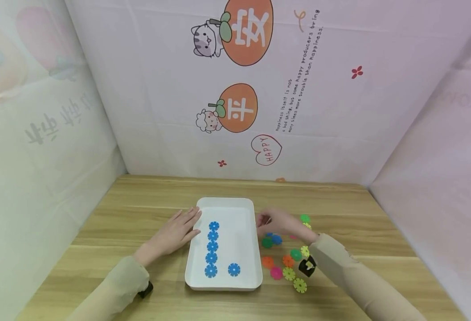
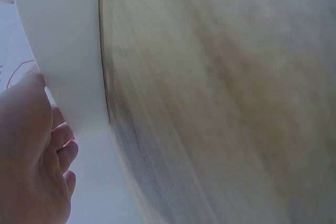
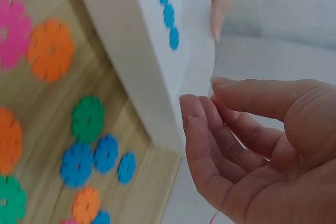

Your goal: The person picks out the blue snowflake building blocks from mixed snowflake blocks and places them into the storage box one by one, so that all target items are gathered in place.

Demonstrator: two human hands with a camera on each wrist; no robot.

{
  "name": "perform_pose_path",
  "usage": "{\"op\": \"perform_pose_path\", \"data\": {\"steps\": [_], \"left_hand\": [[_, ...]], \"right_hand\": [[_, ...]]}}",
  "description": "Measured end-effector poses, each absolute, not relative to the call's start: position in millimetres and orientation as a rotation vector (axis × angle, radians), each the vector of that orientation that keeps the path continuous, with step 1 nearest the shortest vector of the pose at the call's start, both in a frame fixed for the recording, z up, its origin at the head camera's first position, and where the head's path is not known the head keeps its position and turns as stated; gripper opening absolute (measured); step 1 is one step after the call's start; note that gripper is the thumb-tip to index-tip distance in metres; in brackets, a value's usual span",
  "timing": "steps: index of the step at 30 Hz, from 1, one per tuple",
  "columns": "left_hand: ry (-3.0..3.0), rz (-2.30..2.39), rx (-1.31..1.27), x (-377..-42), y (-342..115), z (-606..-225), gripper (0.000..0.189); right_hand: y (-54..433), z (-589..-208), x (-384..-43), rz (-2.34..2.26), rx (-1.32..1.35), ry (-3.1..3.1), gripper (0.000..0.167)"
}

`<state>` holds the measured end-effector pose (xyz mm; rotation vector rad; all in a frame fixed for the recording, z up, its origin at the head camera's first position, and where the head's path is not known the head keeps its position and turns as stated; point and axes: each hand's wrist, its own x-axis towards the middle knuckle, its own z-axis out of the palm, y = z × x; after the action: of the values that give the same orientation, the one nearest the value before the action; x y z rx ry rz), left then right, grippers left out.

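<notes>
A white rectangular tray (image 1: 245, 249) lies on the table. Inside it, a column of several blue flower-shaped discs (image 1: 212, 246) runs along the left side, and one separate blue disc (image 1: 234, 269) lies near the lower right. My left hand (image 1: 175, 232) rests on the tray's left rim, its fingers extended. Beside the right rim is my right hand (image 1: 277, 222), thumb and fingers loosely bent. In the right wrist view no disc shows between its fingertips (image 3: 220, 81). Just below this hand lie loose blue discs (image 3: 77, 164) and a green disc (image 3: 88, 119).
Right of the tray, pink (image 1: 276, 273), orange (image 1: 288, 261), yellow (image 1: 300, 285) and green discs (image 1: 296, 254) are scattered over the wooden table (image 1: 159, 294). Printed cloth walls (image 1: 171, 111) enclose the back and both sides.
</notes>
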<state>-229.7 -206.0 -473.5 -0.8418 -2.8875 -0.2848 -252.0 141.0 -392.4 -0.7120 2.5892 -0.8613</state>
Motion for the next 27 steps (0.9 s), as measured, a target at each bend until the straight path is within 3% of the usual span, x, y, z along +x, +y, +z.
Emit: {"op": "perform_pose_path", "data": {"steps": [13, 27], "left_hand": [[-2.877, -0.288, -0.836, -227, -205, -472, 0.061], [-2.893, -0.277, -0.834, -229, -206, -475, 0.063]], "right_hand": [[205, -408, -287, -0.924, -0.499, 2.737, 0.013], [221, -435, -304, -0.868, -0.384, 2.748, 0.020]]}}
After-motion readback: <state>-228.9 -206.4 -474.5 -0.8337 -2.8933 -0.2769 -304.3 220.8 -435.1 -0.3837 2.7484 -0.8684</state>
